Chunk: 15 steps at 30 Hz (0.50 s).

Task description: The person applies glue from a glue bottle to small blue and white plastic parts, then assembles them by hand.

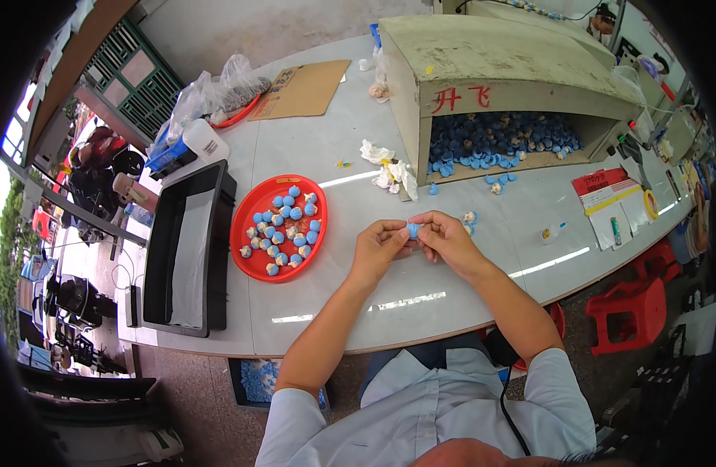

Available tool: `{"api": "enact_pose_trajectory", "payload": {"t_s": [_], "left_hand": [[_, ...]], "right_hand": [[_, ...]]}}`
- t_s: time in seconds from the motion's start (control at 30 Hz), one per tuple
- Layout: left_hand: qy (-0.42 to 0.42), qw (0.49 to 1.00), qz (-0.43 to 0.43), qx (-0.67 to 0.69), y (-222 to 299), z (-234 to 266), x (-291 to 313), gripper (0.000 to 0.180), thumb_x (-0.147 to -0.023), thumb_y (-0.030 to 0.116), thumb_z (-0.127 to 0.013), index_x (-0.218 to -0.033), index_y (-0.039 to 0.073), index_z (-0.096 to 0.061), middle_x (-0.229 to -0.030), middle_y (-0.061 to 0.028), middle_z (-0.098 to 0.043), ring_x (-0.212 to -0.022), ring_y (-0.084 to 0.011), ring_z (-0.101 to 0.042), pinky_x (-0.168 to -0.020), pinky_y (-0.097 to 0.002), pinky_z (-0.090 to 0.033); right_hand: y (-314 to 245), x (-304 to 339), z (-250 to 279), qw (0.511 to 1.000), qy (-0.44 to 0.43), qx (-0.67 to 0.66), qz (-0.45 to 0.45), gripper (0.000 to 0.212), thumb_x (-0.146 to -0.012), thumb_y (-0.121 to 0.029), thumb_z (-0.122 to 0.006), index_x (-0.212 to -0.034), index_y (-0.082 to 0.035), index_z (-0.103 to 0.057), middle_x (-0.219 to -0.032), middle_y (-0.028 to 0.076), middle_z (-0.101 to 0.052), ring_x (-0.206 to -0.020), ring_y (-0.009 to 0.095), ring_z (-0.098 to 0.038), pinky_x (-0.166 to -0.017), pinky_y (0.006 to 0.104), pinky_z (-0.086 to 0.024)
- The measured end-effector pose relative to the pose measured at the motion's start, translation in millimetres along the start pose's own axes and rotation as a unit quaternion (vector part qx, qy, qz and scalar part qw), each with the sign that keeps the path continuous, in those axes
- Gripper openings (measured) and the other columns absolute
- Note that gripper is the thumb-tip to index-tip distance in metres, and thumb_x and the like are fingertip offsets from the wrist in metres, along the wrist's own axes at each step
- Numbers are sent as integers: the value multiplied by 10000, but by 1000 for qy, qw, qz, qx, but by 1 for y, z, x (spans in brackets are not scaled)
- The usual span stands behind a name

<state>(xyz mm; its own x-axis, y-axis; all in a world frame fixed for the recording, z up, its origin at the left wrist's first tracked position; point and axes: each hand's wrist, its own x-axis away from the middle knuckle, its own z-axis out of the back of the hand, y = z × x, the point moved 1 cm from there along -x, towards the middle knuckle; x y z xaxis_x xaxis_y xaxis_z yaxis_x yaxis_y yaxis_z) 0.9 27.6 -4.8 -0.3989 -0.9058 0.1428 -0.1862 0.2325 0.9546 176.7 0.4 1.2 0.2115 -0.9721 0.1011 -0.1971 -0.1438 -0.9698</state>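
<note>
You had two hands (376,246) on one blue piece (413,231), more than twenty blue-and-cream pieces (277,220) on one round red tray (251,201), one black tray (218,253), one cardboard sheet (305,92) and one yellow tape roll (650,204).

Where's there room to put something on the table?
Bare table lies between cardboard and red tray, between red tray and left hand, and between right hand and small bottle. Blue pieces crowd the red tray and cabinet.
</note>
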Motion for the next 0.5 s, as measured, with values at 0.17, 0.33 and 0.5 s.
{"api": "enact_pose_trajectory", "payload": {"t_s": [0.17,0.33,0.5], "left_hand": [[-1,996,-6,-89,4,5,1,264,-928,98,-635,-1125,-75,-603,-1011,-150,-682,-916,-198,-692,-749,-274,-565],[-28,996,1,-85,4,12,-4,233,-902,61,-660,-1088,-76,-628,-985,-147,-686,-878,-197,-695,-730,-269,-568],[-20,998,22,-49,5,10,-3,178,-894,43,-665,-1028,-73,-645,-956,-141,-683,-840,-186,-690,-722,-268,-573]], "right_hand": [[-4,1,-3,1000,-7,25,-11,209,-970,-119,-551,-1137,5,-547,-790,18,-567,-601,64,-516,-521,204,-419],[-4,0,0,999,-14,42,-10,186,-963,-96,-548,-1119,4,-557,-788,17,-563,-602,62,-510,-519,208,-425],[-1,-1,3,996,-26,87,11,164,-945,-52,-550,-1099,6,-554,-799,22,-574,-613,60,-518,-519,216,-431]]}}
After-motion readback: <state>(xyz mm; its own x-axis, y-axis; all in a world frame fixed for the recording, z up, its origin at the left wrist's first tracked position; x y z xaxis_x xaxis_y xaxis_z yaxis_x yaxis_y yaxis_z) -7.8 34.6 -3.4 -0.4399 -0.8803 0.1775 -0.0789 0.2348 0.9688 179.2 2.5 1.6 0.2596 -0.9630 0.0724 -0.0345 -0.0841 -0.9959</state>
